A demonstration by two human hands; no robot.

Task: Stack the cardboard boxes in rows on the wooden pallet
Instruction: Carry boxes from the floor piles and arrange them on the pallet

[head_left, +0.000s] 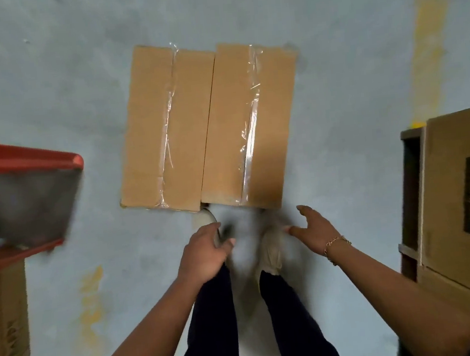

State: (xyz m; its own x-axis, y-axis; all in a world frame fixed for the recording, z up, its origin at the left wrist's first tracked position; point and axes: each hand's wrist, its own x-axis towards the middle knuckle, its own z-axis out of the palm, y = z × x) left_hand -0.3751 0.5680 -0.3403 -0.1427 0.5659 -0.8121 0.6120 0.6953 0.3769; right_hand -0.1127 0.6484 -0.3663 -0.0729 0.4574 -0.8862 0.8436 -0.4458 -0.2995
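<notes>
Head view:
- Your left hand [203, 249] and right hand [316, 227] reach forward and down, fingers loose and spread, holding nothing.
- Two taped cardboard boxes, left box [165, 127] and right box [248, 124], lie flat on grey floor [46, 81] just ahead of your shoes [272, 251], long sides touching.
- More stacked boxes [459, 199] at right, against dark wooden frame [413, 178].
- Red-rimmed object [25, 160] at left, blurred.
- Bracelet [336, 244] on your right wrist.
</notes>
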